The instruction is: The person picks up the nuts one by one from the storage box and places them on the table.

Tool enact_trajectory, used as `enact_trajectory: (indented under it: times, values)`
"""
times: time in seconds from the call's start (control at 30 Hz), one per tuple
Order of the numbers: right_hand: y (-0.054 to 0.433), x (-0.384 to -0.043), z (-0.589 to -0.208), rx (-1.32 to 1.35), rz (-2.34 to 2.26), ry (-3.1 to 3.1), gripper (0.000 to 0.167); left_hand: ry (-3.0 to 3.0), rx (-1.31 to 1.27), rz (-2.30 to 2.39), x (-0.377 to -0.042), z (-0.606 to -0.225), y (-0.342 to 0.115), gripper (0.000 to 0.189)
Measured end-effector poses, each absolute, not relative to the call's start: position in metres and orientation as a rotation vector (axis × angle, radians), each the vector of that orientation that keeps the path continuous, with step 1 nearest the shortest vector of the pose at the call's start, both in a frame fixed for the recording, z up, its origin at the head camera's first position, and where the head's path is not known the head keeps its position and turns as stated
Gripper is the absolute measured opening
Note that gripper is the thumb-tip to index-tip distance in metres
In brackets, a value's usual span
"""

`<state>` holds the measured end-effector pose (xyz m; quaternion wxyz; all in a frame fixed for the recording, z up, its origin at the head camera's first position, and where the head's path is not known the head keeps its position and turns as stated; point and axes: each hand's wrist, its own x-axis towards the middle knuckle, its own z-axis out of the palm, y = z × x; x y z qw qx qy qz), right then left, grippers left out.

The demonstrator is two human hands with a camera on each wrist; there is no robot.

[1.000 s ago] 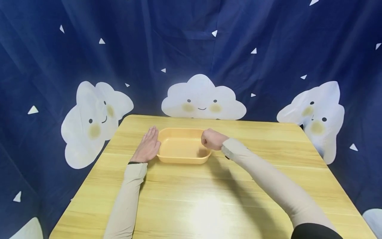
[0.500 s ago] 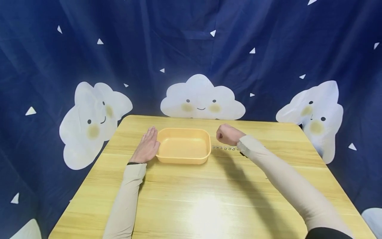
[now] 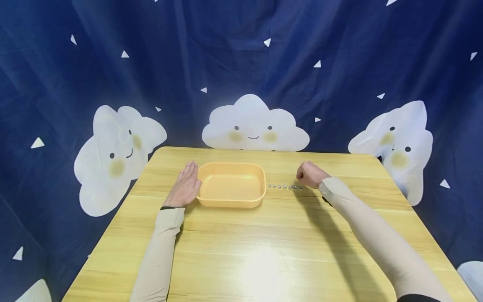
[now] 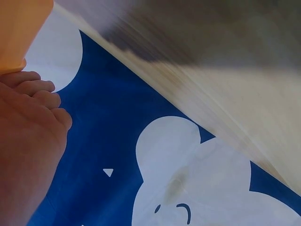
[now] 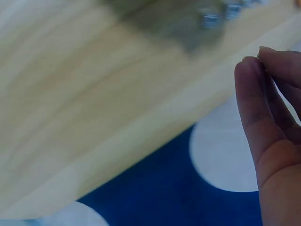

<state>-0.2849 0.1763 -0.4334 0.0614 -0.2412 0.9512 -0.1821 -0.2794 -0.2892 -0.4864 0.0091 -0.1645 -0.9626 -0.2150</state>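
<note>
A yellow rectangular tray [image 3: 231, 203] stands on the wooden table. My left hand [image 3: 183, 186] lies against its left wall with straight fingers; in the left wrist view the fingertips touch the orange-looking tray wall [image 4: 21, 28]. Small shiny metal pieces [image 3: 284, 187] run in a row to the right from the tray's right side. Above the row's right end is my right hand [image 3: 311, 174], thumb and fingers curled together. The right wrist view shows the fingertips of this hand [image 5: 275, 122] pinched on a tiny bright piece, mostly hidden. Blurred silvery pieces [image 5: 210, 20] lie beyond.
The pale wooden table [image 3: 226, 243] reaches up to a dark blue curtain [image 3: 241, 50] with white clouds [image 3: 256, 121] behind and at both sides. A bright light reflection lies on the near part of the tabletop.
My right hand has moved right, from over the tray's right end to the far end of the row, uncovering the shiny pieces. My left hand has stayed at the tray.
</note>
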Motion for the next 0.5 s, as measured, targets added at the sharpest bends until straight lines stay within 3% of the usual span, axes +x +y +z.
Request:
enact_trajectory:
  times: [0.17, 0.5]
  values:
    - [0.192, -0.284, -0.448, -0.656, -0.503, 2.919, 0.019, -3.004, -0.512, -0.686, -0.280, -0.488, -0.289, 0.064]
    - [0.202, -0.280, -0.466, -0.568, -0.495, 2.924, 0.016, -3.000, -0.517, -0.708, -0.279, -0.487, -0.290, 0.064]
